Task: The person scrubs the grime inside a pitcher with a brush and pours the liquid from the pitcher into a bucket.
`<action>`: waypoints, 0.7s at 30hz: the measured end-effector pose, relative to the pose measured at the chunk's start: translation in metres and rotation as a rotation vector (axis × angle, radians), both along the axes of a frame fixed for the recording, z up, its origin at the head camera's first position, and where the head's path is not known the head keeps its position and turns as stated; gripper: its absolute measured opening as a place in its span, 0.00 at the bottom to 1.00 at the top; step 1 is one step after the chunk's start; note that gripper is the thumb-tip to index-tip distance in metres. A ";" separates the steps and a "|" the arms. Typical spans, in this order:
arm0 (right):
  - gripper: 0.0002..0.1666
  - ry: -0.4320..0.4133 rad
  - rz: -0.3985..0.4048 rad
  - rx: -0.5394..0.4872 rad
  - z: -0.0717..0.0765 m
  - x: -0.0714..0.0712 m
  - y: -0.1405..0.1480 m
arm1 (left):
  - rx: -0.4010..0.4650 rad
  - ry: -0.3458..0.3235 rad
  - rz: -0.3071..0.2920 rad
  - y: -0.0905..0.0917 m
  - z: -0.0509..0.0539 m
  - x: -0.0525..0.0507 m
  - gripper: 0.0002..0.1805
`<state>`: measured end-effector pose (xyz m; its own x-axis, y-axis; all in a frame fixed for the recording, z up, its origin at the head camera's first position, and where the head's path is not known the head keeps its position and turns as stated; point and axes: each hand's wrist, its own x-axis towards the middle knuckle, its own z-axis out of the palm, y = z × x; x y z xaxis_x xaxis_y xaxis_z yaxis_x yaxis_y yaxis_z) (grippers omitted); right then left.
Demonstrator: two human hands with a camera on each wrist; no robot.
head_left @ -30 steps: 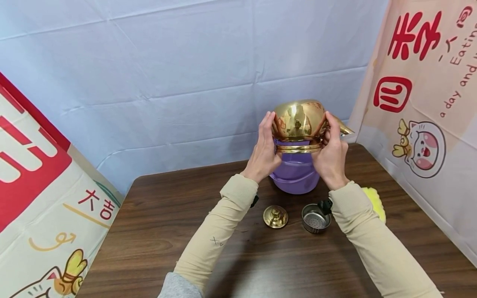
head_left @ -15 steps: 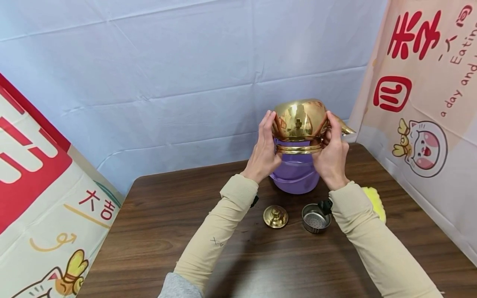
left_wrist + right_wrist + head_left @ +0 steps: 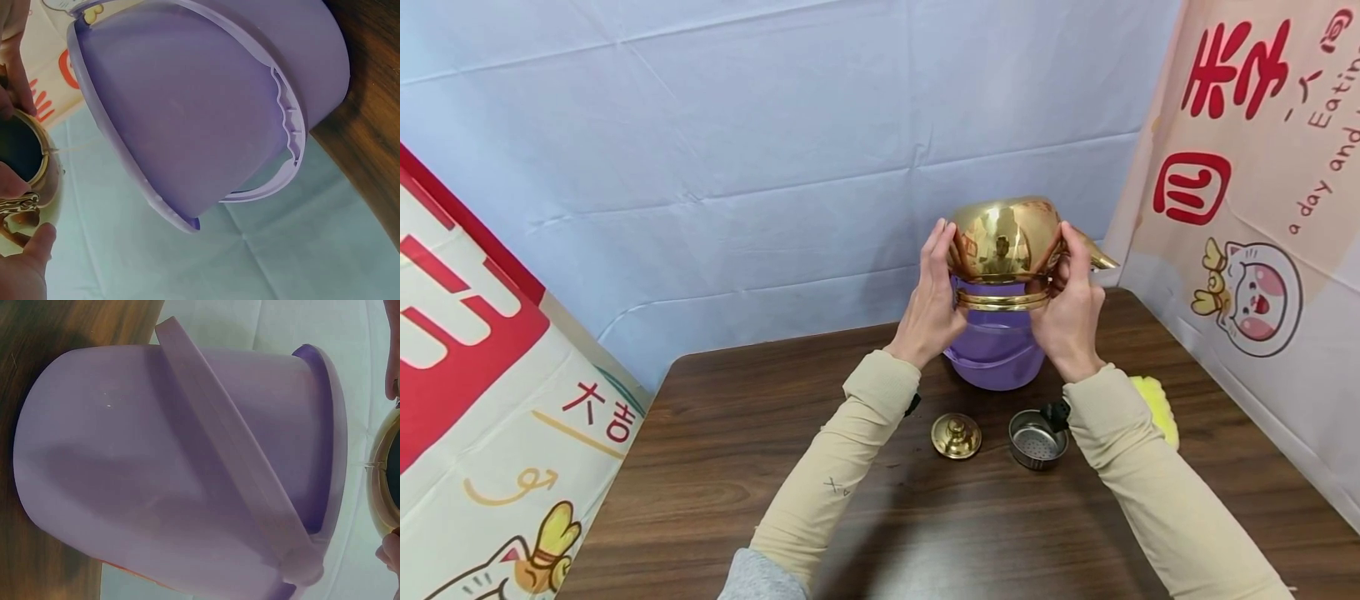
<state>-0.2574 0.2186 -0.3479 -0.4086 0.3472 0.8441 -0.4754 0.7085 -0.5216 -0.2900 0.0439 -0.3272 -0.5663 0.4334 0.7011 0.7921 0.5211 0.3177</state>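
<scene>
A shiny gold teapot (image 3: 1003, 237) is held upside down between both hands, above a purple bucket (image 3: 996, 358). My left hand (image 3: 928, 296) grips its left side, close to an ornate metal handle seen in the left wrist view. On the other side my right hand (image 3: 1070, 308) grips the body beside the spout (image 3: 1097, 257). The teapot's dark mouth (image 3: 19, 150) faces the bucket in the left wrist view. A thin clear trickle (image 3: 373, 465) leaves its rim. The teapot's inside is too dark to read.
On the brown wooden table (image 3: 760, 433) lie a gold lid (image 3: 956, 436) and a metal strainer basket (image 3: 1037, 439), both nearer than the bucket. A fluffy yellow cloth or sponge (image 3: 1159, 408) is partly behind the right sleeve. Printed cloths hang left and right, plain cloth behind.
The teapot has tipped very slightly, its spout shifting a little to the right. Both hands keep their grip, and the right hand has moved slightly with it.
</scene>
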 end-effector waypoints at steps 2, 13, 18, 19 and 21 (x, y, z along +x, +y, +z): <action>0.37 0.007 -0.005 0.005 0.000 0.000 0.000 | 0.003 0.006 -0.002 0.000 0.000 0.000 0.56; 0.36 0.026 -0.013 0.007 0.001 0.000 0.001 | 0.007 0.031 -0.010 0.000 0.001 0.000 0.58; 0.35 0.047 -0.015 0.006 0.001 0.000 0.002 | 0.015 0.067 -0.010 0.001 0.000 -0.001 0.56; 0.35 0.053 -0.014 0.005 0.001 0.000 0.002 | 0.020 0.077 -0.013 0.001 0.000 -0.001 0.55; 0.35 0.062 -0.012 0.002 0.001 0.001 0.002 | 0.028 0.096 -0.016 0.001 0.000 0.000 0.53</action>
